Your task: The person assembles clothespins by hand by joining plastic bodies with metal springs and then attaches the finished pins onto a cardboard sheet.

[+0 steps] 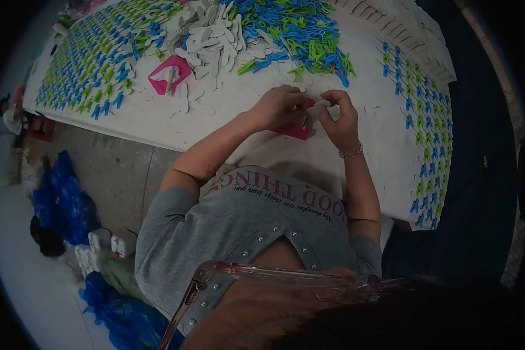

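My left hand (281,107) is closed, with its fingertips bent over a pink holder (293,130) near the table's front edge; what it grips is hidden. Just to the right, my right hand (341,119) pinches a small white flat piece (319,104) between thumb and fingers. The two hands almost meet above the holder. Another pink holder (181,69) lies farther left, with a whitish clip-like piece on it. Beyond the hands are a pile of loose white pieces (219,44) and a heap of blue and green clips (297,35).
Rows of blue and green clips cover the white table's left part (93,64) and right side (429,134). Stacked white pieces (399,29) stand at the back right. Blue plastic bags (67,198) lie on the floor at left. Another person (13,116) is at the far left.
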Motion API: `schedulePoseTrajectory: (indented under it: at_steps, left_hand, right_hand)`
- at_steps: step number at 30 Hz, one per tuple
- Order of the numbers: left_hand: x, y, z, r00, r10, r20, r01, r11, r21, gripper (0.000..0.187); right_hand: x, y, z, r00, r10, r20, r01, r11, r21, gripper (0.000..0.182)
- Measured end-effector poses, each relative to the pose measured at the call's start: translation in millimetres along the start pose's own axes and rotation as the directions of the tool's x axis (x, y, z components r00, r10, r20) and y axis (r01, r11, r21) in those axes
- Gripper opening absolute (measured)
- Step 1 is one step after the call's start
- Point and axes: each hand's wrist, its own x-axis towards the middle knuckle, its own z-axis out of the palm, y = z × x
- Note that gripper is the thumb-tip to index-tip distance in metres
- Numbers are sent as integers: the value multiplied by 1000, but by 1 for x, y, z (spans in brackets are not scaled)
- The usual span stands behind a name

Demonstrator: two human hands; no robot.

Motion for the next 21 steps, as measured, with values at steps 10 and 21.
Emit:
schedulePoseTrajectory:
  at_steps: [10, 21]
  left_hand:
    - [-7, 11, -17, 989, -85, -122, 60, 978, -198, 20]
    - [-10, 17, -39, 998, -22, -57, 15, 992, -126, 30]
  right_hand:
    - [-16, 16, 31, 953, 252, 169, -298, 884, 361, 34]
    - [-15, 17, 29, 992, -32, 120, 47, 990, -131, 29]
